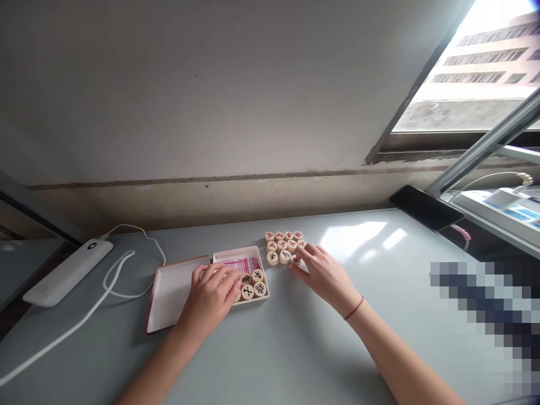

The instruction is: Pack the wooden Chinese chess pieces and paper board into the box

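Between box (260,260) edge and right hand (324,274): open tabletop (280,287) gap.

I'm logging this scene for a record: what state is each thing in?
Box: open, partly filled.
Lid: open, inner side up.
Boxed pieces: visible characters up.
Pieces outside: three rows, visible characters up.
Phone: visible side dark.
White cable: loosely looped.
White device: lying flat.
Left hand: over the box, grip hidden.
Right hand: fingers at nearest row, grip unclear.

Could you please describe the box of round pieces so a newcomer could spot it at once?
On the grey table, find the left hand. The white-walled box lies partly beneath it. Unlike the lid on its left, this box holds round pieces with black characters.
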Tool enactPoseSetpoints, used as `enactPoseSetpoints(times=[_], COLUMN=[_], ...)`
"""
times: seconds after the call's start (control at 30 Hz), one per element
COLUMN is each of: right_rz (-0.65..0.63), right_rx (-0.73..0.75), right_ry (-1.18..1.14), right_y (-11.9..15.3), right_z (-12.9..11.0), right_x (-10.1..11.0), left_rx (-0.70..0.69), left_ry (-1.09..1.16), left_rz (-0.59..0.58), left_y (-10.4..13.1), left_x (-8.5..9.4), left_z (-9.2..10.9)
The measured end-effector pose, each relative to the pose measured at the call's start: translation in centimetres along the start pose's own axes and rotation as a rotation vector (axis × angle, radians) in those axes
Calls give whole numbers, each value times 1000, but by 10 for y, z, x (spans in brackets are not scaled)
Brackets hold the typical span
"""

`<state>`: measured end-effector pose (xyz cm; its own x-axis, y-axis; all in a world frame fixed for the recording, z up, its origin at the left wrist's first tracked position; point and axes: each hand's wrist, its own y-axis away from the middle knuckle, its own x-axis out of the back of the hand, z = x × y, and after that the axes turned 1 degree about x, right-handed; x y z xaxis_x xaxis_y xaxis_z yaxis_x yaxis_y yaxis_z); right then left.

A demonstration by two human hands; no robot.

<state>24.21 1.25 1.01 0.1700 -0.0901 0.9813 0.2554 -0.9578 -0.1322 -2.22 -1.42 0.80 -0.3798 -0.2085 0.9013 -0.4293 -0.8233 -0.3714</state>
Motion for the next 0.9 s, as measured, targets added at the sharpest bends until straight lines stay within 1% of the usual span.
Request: enactPoseSetpoints(times=[0.07, 0.13, 0.23, 0.3, 0.37, 0.47, 0.63, 0.73, 0.83, 0.9], right_rz=[78, 123, 117, 97, 85, 99, 156, 255, 359, 416], right_rx=[63, 163, 338, 430, 483, 497, 482, 476, 529, 562], right_ry=[-70, -194, -336, -358, -352, -341, -324, -298, -299, -314], right_y=[1, 4, 8, 11, 13, 14, 13, 13, 13, 13], right_z=[-4, -14, -34, -46, -55, -60, -61, -62, -64, -65], right_x=[1, 1, -3, -10, -15, -20, -19, -18, -17, -17], left_rx=[-11, -13, -3, 0, -6, -22, -30, 13, 72, 113], left_ry=[-58, -64, -38, -19, -1, 31, 137, 196, 297, 369], left_rz=[-8, -31, -68, -76, -67, -28, 37, 115, 185, 211], left_y=[-1, -1, -1, -1, 0, -1, -4, -4, -4, -4], left_x=[-1, -3, -7, -9, -11, -12, -15, -15, -11, -8], left_z=[4, 8, 12, 13, 13, 12, 10, 11, 14, 17])
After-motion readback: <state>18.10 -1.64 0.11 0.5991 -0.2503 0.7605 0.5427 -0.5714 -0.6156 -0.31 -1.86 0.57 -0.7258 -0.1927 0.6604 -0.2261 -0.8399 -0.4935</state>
